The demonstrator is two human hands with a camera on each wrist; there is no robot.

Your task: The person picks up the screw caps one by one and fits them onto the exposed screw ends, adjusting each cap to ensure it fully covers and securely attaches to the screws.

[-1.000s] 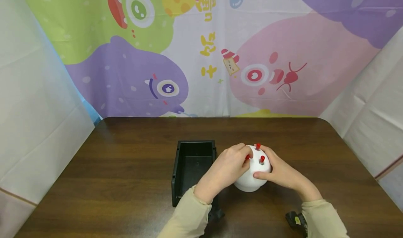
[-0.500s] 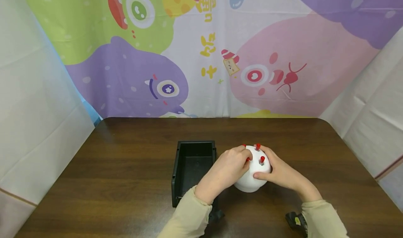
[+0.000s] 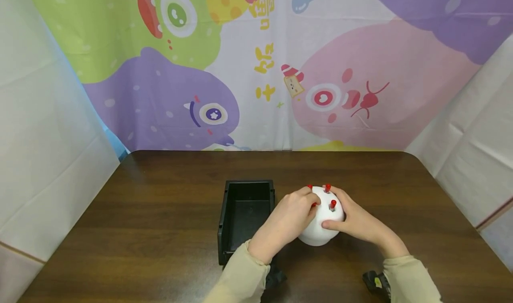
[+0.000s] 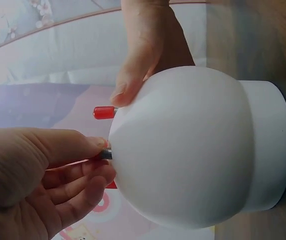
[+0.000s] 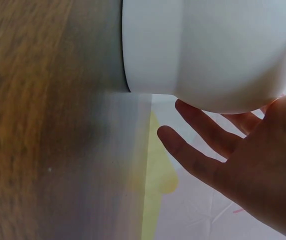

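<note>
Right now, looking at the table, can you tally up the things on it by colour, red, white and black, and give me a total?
Red pins stuck in the dome: 4 in view, one pinched by the left hand
White dome, steadied by the right hand: 1
Black tray: 1
Total: 6 things on the table; more pins may be hidden behind the hands.

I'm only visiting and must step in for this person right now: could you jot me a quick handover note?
Left hand: its grip pinches one red pin stuck in the white dome.
Right hand: steadies the dome from the other side, thumb on its front, fingers straight.
The dome stands on the brown table, just right of the black bin.
Done: no pin can be seen in the bin.
Left: probably pull out the pinched pin, then the other red pins.
</note>
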